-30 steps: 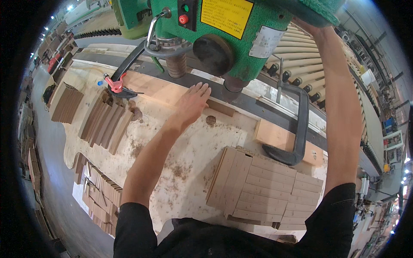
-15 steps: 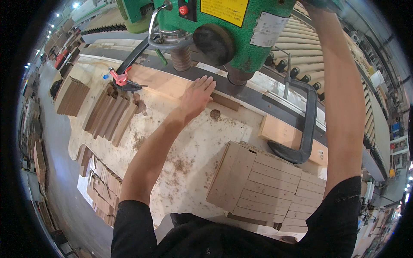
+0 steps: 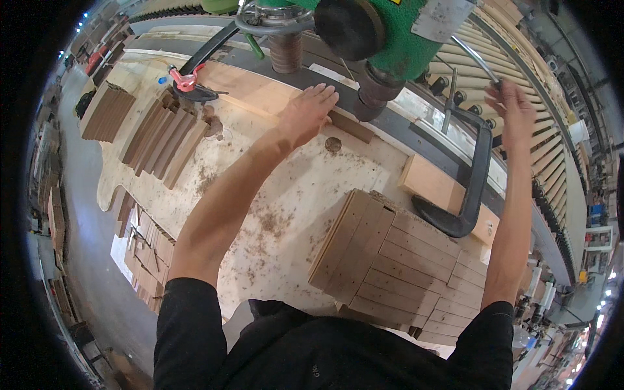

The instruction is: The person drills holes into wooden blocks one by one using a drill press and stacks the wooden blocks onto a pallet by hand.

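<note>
My left hand (image 3: 307, 116) lies flat, fingers stretched out, over the end of a small brown wooden strip (image 3: 353, 126). The strip rests along the fence just in front of a green drill press (image 3: 406, 49). The strip's left part is hidden under my hand. My right hand (image 3: 515, 116) is raised on the right, its fingers curled at the dark end of a metal feed lever (image 3: 476, 58) of the press. Beside the left hand lies a pale wooden board (image 3: 244, 91), clamped by a red-and-black clamp (image 3: 187, 79).
Curved wooden pieces (image 3: 162, 136) stand in rows at the left. A stack of drilled brown strips (image 3: 396, 266) lies close to my body. A black G-clamp (image 3: 478, 182) grips a pale block (image 3: 434, 182) at the right. Beyond are conveyor rollers (image 3: 471, 81). Sawdust dots the board.
My right hand has come down from the top edge with the lever, and its fingers now show. My left hand stays on the strip. The view has shifted slightly.
</note>
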The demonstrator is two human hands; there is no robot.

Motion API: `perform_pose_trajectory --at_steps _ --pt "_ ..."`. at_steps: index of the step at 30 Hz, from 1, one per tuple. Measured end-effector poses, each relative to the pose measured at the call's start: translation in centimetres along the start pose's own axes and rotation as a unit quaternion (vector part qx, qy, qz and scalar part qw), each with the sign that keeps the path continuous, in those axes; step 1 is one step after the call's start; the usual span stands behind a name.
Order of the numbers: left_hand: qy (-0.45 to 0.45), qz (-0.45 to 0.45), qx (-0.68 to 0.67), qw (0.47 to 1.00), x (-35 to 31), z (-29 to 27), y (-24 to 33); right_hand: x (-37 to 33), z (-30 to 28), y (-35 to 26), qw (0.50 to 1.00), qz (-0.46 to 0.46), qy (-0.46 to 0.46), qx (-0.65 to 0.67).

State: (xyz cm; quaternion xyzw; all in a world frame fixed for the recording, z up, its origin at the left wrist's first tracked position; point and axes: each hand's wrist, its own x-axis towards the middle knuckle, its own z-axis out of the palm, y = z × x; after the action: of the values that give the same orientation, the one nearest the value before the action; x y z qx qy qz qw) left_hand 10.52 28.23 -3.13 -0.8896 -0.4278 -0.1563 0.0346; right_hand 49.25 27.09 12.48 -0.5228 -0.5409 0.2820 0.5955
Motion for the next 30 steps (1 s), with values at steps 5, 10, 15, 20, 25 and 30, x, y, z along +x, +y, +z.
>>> perform_pose_trajectory --at_steps 5,10,15,20,25,30 --pt "-0.009 0.000 0.023 1.000 0.4 -0.2 -0.3 -0.6 1.5 5.6 0.979 -0.032 -0.090 -0.182" --pt "-0.007 -0.007 0.007 1.000 0.4 0.2 -0.5 0.6 4.4 8.0 0.937 -0.080 -0.168 -0.294" --pt "0.013 -0.005 0.003 1.000 -0.1 0.4 -0.5 1.3 7.6 8.8 0.910 -0.091 -0.201 -0.350" --pt "0.031 0.005 -0.009 0.999 0.2 0.2 -0.4 2.3 9.2 10.3 0.900 -0.109 -0.206 -0.368" --pt "0.021 -0.014 -0.009 1.000 0.0 0.4 -0.6 2.7 12.1 10.9 0.914 -0.099 -0.218 -0.328" --pt "0.017 0.003 0.006 1.000 0.3 -0.1 -0.2 3.9 12.9 11.8 0.901 -0.093 -0.224 -0.360"
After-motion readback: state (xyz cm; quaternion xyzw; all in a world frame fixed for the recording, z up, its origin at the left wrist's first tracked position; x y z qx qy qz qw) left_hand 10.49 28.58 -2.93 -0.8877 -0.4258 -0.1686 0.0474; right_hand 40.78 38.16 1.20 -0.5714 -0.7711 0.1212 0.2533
